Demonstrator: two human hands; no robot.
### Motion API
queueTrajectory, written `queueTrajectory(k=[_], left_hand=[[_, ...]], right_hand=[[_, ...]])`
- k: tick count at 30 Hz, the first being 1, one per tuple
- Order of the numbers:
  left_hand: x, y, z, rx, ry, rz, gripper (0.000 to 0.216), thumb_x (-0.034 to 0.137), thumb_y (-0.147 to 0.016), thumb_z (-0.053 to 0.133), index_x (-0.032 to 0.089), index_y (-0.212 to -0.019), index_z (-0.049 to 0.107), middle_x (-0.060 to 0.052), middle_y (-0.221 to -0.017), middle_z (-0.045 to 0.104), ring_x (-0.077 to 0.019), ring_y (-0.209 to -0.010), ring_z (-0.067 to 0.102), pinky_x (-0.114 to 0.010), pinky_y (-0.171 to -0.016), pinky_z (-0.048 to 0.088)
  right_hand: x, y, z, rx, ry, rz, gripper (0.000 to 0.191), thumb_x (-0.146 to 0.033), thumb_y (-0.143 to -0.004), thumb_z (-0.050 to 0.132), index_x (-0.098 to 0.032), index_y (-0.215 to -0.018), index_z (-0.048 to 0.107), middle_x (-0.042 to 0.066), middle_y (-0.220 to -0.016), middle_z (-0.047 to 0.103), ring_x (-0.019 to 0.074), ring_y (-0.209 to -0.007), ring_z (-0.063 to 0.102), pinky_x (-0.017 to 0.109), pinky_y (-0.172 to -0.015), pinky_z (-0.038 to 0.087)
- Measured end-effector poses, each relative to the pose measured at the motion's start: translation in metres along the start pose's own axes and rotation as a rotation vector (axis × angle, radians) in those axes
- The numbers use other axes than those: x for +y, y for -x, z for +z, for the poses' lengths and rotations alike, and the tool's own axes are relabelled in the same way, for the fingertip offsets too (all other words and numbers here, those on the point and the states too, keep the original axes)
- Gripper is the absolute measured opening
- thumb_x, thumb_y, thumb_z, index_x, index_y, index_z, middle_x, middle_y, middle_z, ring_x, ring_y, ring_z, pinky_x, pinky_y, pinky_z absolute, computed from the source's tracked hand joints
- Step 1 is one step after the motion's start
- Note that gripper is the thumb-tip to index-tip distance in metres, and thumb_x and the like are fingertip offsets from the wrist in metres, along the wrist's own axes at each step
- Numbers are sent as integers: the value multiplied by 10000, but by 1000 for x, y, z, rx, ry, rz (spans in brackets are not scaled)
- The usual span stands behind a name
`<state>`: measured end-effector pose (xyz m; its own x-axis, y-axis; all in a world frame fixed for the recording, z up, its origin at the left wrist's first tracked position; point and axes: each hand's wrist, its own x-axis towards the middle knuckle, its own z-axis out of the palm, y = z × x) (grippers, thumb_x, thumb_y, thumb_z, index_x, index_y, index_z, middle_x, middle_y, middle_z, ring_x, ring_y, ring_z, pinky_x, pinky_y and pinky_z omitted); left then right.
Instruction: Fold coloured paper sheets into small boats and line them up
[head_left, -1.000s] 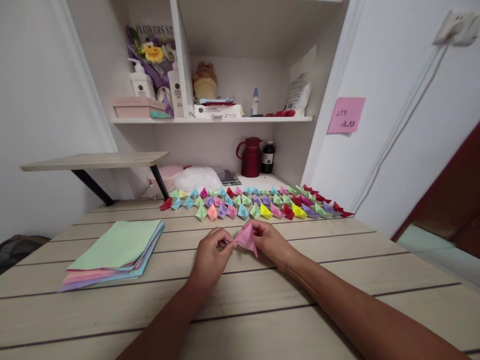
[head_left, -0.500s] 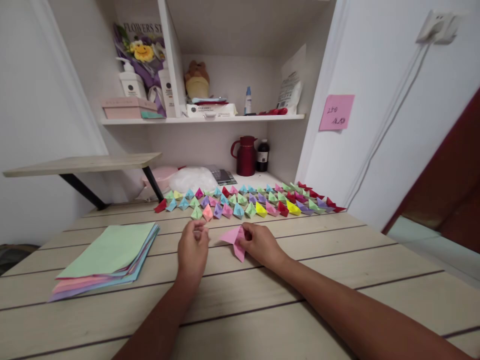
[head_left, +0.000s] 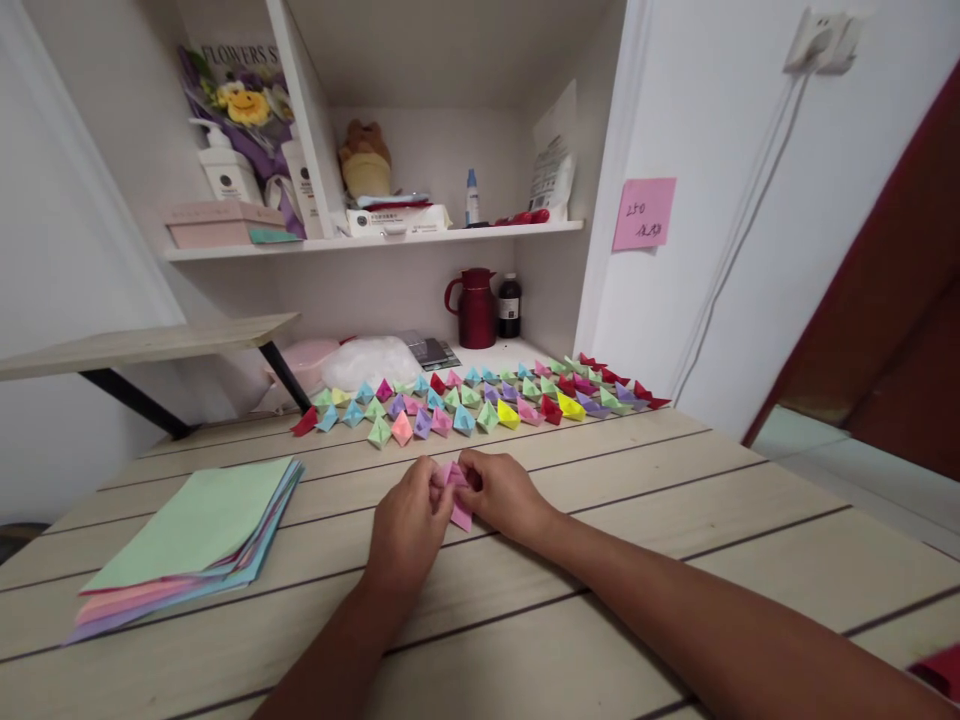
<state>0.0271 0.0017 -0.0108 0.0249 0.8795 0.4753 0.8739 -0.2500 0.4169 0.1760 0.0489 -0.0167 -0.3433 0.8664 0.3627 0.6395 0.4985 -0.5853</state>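
A partly folded piece of pink paper is held just above the wooden table, between my two hands. My left hand pinches its left side, with the fingertips closed on it. On the other side, my right hand grips the paper between thumb and fingers. Both hands cover parts of the folds. Behind them stand rows of small folded paper boats in many colours. To the left lies a stack of coloured paper sheets, light green on top.
A small raised wooden stand with black legs is at the left. Past the boats are a clear plastic bag, a dark red jug and a dark bottle. A shelf with various items hangs above.
My left hand has moved right and taken hold of the pink paper, which only my right hand held before. The view has turned slightly to the right.
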Motion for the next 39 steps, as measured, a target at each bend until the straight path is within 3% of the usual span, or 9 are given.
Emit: queueTrajectory(k=[5,9,12,15,21,25,27,33,39], left_hand=[[2,1,-1,-101,-112,47,114,158,-807,475,236,-731,443,48,-654,538,-135,-602,522,-234,-565,298],[2,0,-1,-127,-121,42,108,145,-806,470,237,-751,464,52,-626,532,-138,-572,506,-243,-548,272],[0,-1,-1,-127,-94,25,44,205,-823,504,235,-846,481,43,-711,581,-138,-610,540,-234,-555,302],[-1,-2,0,-125,-71,39,157,234,-814,555,236,-962,504,25,-809,614,-145,-674,571,-233,-581,338],[-1,-3,1,-151,-184,199,186,164,-849,474,228,-983,586,-22,-905,641,-176,-771,594,-276,-670,381],[0,-3,1,-181,-224,238,264,133,-842,459,228,-1046,596,-39,-962,649,-202,-847,612,-305,-744,408],[1,-2,0,-201,-242,239,290,116,-831,456,234,-1057,595,-38,-971,648,-208,-865,614,-311,-759,414],[-2,-1,2,-137,-144,207,530,84,-781,503,228,-1287,443,-62,-1100,620,-192,-862,620,-306,-759,446],[-8,0,7,-91,-58,239,407,143,-794,544,231,-1186,478,-32,-968,632,-169,-754,618,-290,-689,462]], right_hand=[[5,0,-2,14,-34,-29,164,-159,-673,633,-214,-781,522,-39,-728,565,119,-650,474,218,-584,274],[10,-2,-2,31,-87,-64,172,-98,-669,608,-204,-768,515,-28,-766,548,120,-681,474,217,-619,301],[12,-3,-1,18,-104,-74,175,-58,-657,600,-196,-736,524,-27,-750,529,120,-681,471,216,-618,305],[13,-3,-1,2,-127,-74,190,-37,-641,602,-193,-725,531,-26,-745,537,126,-696,484,215,-622,313],[12,-1,-8,-24,-157,-63,220,-66,-632,641,-201,-769,533,-29,-779,543,126,-701,504,212,-620,329],[13,1,-13,12,-141,-40,324,-121,-617,700,-216,-874,527,-16,-878,514,126,-702,502,211,-601,330],[13,2,-15,4,-95,-49,287,-96,-629,675,-213,-855,542,-13,-864,519,129,-709,501,215,-609,326],[15,2,-22,-74,-11,-102,171,-82,-656,648,-208,-753,586,-13,-776,586,156,-768,510,241,-670,311],[15,3,-31,-106,34,-103,180,-115,-657,683,-213,-778,594,-14,-781,612,158,-753,478,250,-660,284]])
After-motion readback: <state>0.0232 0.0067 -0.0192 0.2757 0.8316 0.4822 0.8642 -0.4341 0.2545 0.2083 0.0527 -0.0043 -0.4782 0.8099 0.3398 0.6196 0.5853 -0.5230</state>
